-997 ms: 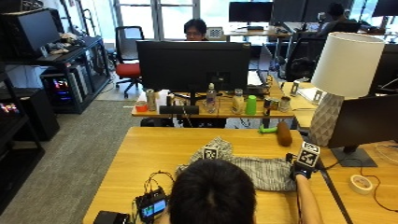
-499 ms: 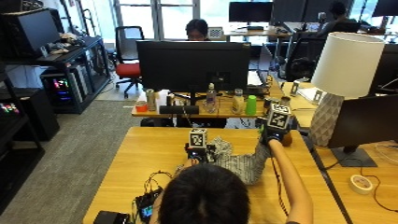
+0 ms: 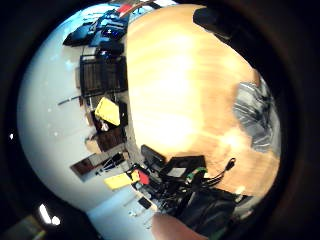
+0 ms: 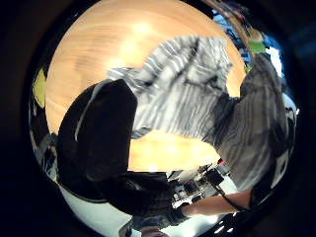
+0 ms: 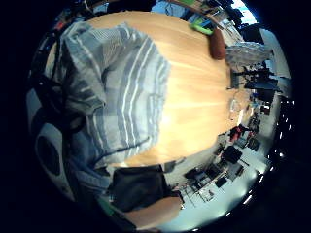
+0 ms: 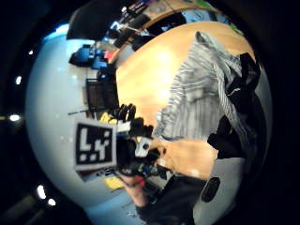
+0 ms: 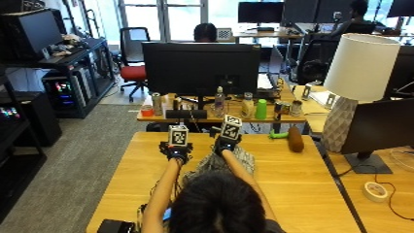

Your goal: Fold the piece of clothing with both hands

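my left hand [image 7: 176, 150] and my right hand [image 7: 224, 144] are both stretched out toward the far edge of the wooden table [image 7: 304, 184], with the grey striped shirt [image 7: 232, 162] strung beneath my forearms, bunched between me and the hands. going left to right: from the outside view i cannot tell how my left fingers stand. the left thumb-side view shows a black-gloved part [image 4: 98, 143] right against the cloth's edge, but not clearly pinching it. on the right, the shirt hangs draped close past my palm, and black glove parts [image 6: 239, 101] sit in its folds, so i judge that hand is gripping the fabric, though the fingertips themselves are hidden.

what could go wrong: if only my right hand truly has the cloth, the left side would sag and the fold would come down skewed. the shirt is also rumpled, so a trapped sleeve or doubled layer could get folded in crooked. the black device with cables [image 7: 116, 226] at the near left edge might snag a trailing hem.

the shirt is thin and soft, grey with pale stripes [image 5: 116, 82], creased and uneven, not lying flat.
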### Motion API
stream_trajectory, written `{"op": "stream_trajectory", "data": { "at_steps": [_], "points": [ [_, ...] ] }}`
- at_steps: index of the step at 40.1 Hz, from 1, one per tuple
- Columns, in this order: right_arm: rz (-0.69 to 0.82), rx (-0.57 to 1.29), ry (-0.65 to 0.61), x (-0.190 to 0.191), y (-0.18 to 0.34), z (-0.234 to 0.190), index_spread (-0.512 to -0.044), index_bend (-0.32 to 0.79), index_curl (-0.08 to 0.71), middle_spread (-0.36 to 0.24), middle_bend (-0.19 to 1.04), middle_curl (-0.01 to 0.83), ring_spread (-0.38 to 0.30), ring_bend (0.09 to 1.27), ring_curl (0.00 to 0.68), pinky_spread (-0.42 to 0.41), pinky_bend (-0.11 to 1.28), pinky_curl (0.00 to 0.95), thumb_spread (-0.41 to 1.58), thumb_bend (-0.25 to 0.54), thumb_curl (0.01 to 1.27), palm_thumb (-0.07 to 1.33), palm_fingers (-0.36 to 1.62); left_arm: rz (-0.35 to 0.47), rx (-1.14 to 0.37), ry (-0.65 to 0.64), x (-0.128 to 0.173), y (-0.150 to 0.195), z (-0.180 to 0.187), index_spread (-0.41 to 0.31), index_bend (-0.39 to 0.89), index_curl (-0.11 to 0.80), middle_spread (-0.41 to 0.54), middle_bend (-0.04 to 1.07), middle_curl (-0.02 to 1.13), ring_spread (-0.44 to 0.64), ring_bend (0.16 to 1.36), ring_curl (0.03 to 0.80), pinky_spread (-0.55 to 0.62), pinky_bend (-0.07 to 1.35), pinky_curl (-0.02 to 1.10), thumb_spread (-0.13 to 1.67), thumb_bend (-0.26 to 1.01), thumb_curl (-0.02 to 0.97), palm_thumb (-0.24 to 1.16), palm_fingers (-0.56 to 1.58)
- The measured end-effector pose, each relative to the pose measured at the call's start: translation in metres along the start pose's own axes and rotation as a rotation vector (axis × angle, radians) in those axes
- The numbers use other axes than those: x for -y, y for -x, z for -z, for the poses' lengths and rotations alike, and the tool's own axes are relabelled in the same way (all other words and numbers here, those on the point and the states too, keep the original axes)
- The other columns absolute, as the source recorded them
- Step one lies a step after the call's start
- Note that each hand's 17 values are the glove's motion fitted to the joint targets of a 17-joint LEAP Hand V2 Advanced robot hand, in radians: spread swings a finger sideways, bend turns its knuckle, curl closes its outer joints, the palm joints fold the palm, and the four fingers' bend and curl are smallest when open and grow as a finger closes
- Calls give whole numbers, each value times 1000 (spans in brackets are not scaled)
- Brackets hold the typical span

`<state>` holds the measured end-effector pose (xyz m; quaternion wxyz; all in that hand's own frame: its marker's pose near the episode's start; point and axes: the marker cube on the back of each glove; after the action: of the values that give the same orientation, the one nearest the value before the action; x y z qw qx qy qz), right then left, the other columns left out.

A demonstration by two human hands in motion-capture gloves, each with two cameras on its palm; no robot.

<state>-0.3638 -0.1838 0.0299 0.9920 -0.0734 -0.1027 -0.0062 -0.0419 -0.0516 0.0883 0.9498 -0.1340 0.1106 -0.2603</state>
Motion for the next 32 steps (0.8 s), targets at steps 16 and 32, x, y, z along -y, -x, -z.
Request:
{"op": "stream_trajectory", "data": {
  "at_steps": [16,32],
  "points": [
    [43,180,125,31,75,-108,-206,-21,182,-81,337,492,-181,685,442,-253,736,415,844,-15,569,961,997,199,-96,14,3,98,-9,-32,164,303,216,173,271,415,597,273,395,586,333,1283,1,228,185,101],
    [169,9,-335,1,2,102,-236,49,137,-54,295,468,-127,601,411,-165,693,389,1127,-14,504,923,983,22,-78,22,35,64,22,-28,149,304,213,170,277,408,610,275,388,581,336,1316,-11,217,190,100]
  ]
}}
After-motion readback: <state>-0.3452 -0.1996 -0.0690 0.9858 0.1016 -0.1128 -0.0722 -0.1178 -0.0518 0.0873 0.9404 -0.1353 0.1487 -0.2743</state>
